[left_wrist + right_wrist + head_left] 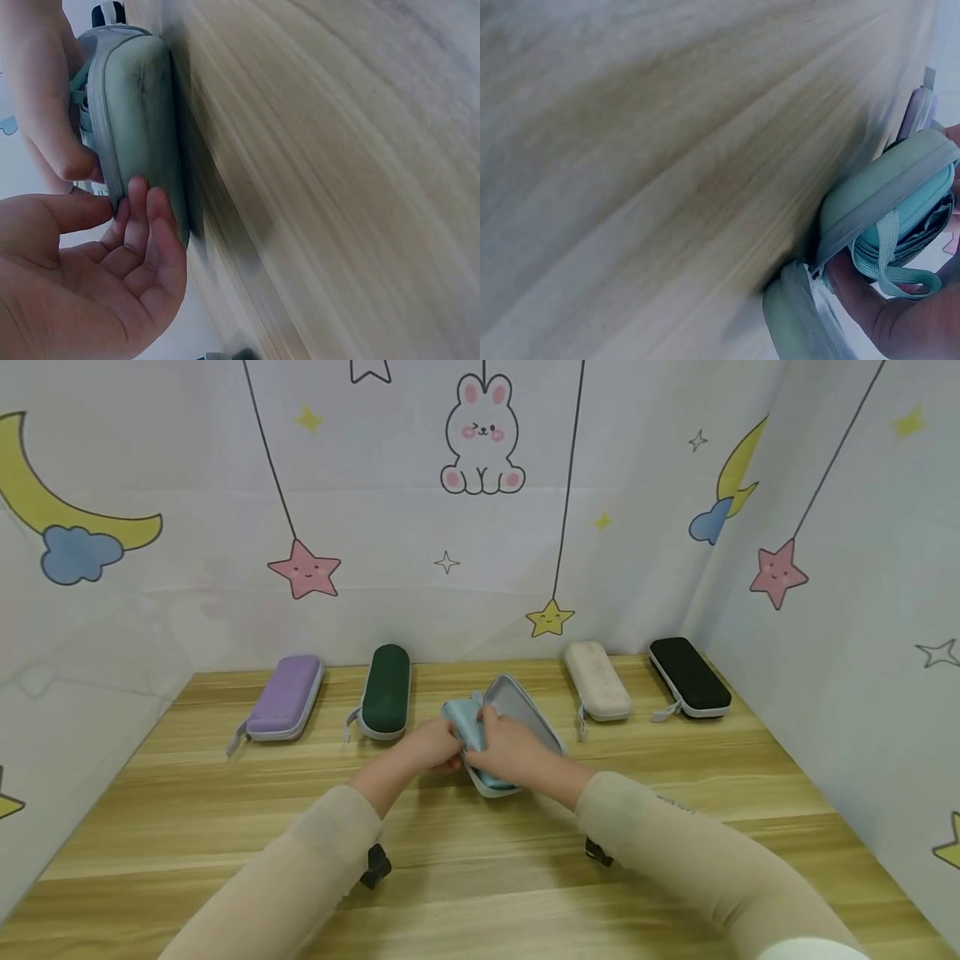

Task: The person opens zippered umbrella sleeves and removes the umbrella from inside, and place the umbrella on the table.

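Observation:
A light blue-green zip case (497, 791) lies unzipped on the table, its grey-lined lid (534, 718) folded open to the right. Inside sits a compact folded umbrella (462, 717) in light blue, with a teal wrist strap (889, 259) looping out at one end. My left hand (430, 746) pinches the case's left edge between thumb and fingertips, seen closely as the left hand (105, 292) in its wrist view. Reaching over the case, my right hand (516, 752) grips the umbrella, thumb beside the strap. The palm hides part of the umbrella.
Toward the back stand more closed zip cases: purple (287, 695) and dark green (388, 689) on the left, beige (597, 681) and black (690, 677) on the right. A patterned white curtain (390, 527) borders the wood-grain table (480, 877).

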{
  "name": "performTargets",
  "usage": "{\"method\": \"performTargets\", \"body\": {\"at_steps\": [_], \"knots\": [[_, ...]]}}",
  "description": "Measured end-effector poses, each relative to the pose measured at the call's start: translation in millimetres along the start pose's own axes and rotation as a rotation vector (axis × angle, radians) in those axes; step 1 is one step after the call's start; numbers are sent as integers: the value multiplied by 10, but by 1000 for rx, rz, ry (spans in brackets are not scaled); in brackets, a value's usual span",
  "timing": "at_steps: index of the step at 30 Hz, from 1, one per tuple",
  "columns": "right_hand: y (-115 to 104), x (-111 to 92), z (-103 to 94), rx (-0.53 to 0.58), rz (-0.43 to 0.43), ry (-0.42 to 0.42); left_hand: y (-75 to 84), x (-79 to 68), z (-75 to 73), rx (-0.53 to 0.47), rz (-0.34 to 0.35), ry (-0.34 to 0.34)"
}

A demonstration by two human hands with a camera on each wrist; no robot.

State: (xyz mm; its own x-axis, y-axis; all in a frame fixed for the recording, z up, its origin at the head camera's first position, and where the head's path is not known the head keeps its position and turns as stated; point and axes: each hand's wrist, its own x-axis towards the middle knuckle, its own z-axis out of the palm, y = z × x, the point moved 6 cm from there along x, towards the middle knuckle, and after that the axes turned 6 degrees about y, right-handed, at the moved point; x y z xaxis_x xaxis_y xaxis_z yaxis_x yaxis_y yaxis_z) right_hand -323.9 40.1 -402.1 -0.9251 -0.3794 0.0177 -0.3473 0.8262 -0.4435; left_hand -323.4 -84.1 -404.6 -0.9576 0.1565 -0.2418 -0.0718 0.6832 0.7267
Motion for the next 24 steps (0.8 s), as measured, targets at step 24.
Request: {"method": "performTargets", "body": {"at_steps": [24], "knots": [[-53,31,-202,134,91,25,-10,24,-71,-100,-9,24]]}}
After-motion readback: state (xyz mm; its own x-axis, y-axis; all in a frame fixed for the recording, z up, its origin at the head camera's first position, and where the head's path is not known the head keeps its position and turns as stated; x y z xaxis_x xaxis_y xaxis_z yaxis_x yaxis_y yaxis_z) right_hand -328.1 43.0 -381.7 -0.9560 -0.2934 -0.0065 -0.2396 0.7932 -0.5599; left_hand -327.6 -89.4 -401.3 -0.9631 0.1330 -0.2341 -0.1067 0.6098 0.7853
